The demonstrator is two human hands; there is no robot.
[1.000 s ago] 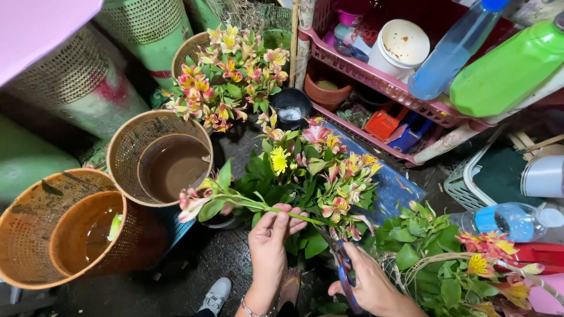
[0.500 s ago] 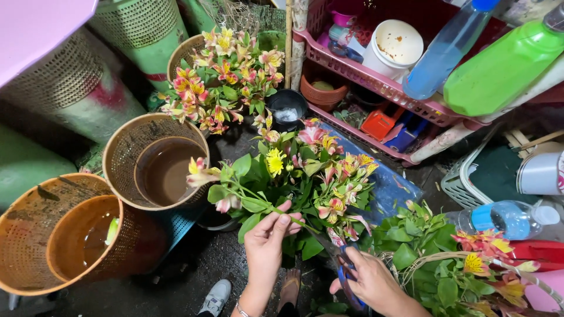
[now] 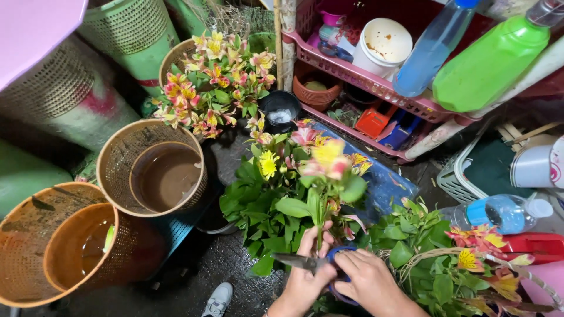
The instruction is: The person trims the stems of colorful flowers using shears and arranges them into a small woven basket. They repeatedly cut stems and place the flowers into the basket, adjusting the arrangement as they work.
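My left hand [image 3: 306, 276] grips the stem of a flower stalk [image 3: 326, 176] with pink and yellow blooms and green leaves, held upright near the bottom middle. My right hand [image 3: 370, 282] holds blue-handled scissors [image 3: 305, 262], their blades pointing left across the low end of the stem. Behind the stalk stands a bucket of leafy flowers [image 3: 264, 194] with a yellow bloom.
Two brown baskets holding water-filled buckets [image 3: 157, 170], [image 3: 53, 246] stand at left. A basket of pink-yellow flowers [image 3: 214, 76] is behind. A pink crate [image 3: 376, 82] with bottles and a white tub sits upper right. More flowers [image 3: 458, 264] lie at right, and a shoe [image 3: 218, 299] shows below.
The stalk was lying sideways over the bucket; my left hand has turned it upright. My right hand has brought the scissors across to the stem's base.
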